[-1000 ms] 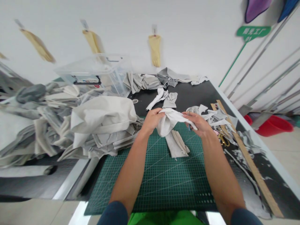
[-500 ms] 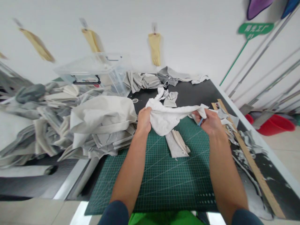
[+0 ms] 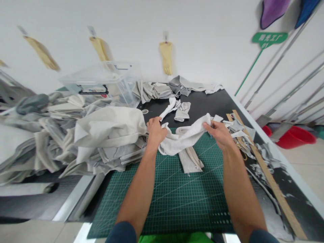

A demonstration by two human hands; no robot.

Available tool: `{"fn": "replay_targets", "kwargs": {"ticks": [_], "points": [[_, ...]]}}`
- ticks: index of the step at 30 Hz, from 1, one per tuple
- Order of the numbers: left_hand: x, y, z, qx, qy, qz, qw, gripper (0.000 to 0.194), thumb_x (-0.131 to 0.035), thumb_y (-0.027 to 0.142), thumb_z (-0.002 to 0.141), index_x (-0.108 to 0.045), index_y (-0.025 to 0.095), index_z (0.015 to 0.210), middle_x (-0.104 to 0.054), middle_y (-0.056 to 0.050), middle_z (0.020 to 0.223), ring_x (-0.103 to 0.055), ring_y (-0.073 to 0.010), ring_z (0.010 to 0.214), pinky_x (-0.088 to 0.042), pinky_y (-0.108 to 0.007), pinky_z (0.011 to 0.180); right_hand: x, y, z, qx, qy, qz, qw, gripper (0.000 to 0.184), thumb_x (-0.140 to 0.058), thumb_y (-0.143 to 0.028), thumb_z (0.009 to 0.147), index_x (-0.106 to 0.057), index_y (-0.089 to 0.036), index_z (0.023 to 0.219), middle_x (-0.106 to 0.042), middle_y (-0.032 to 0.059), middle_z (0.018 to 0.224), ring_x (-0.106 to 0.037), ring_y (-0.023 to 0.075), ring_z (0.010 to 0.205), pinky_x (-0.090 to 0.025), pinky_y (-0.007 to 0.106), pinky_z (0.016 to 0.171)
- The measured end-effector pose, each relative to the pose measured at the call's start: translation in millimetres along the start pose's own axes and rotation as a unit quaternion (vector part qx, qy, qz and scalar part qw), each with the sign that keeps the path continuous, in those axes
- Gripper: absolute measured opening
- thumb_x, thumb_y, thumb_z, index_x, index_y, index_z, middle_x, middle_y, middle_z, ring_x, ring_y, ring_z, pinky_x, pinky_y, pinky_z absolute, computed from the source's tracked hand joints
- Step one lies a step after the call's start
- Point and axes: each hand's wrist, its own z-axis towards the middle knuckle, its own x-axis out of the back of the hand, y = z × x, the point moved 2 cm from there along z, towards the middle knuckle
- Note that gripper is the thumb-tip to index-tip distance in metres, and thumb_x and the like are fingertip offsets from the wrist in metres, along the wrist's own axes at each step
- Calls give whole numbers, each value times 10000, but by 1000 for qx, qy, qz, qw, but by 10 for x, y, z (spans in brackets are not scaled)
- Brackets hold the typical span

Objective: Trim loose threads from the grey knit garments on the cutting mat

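Observation:
My left hand (image 3: 155, 130) and my right hand (image 3: 219, 133) each pinch one end of a white cloth piece (image 3: 182, 137), which sags between them just above the green cutting mat (image 3: 172, 199). Both hands are closed on the fabric. Something thin and blue seems to sit in my right hand too, mostly hidden. Under the cloth a folded grey fabric piece (image 3: 190, 159) lies on the mat. A big heap of beige and grey fabric (image 3: 106, 138) rests right beside my left hand.
Fabric scraps (image 3: 238, 130), yellow-handled scissors and a long wooden ruler (image 3: 268, 179) lie along the right edge. A clear plastic bin (image 3: 101, 82) and folded grey cloths (image 3: 154, 90) stand at the back. Small pieces (image 3: 181, 109) lie on the black table. A red basin (image 3: 295, 136) is on the floor.
From bunched together, my hands drew apart and stretched the white cloth out wide; now they have come slightly closer again and the cloth hangs lower, sagging toward the mat.

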Motion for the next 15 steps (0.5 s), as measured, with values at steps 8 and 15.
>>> {"fn": "replay_targets", "kwargs": {"ticks": [8,15], "points": [[-310,616,-502,-37,-260,-358,896,469,-799,278,794,-699,186,1243,-762,-82,1082,-710,-223,999,-537,-366,927,-501,-307,-199,-36,-153,75,985,457,-917,-575,760,-701,-207,922,-619,-16,762,-488,142,683,-356,291,616],[-312,554,-460,75,-239,-415,874,131,-722,183,642,-663,183,759,-604,16,726,-532,-129,692,-399,-269,669,-590,-362,-244,-31,-48,46,997,388,-890,-467,767,-611,-243,916,-512,-72,651,-395,125,591,-254,287,562]]}}
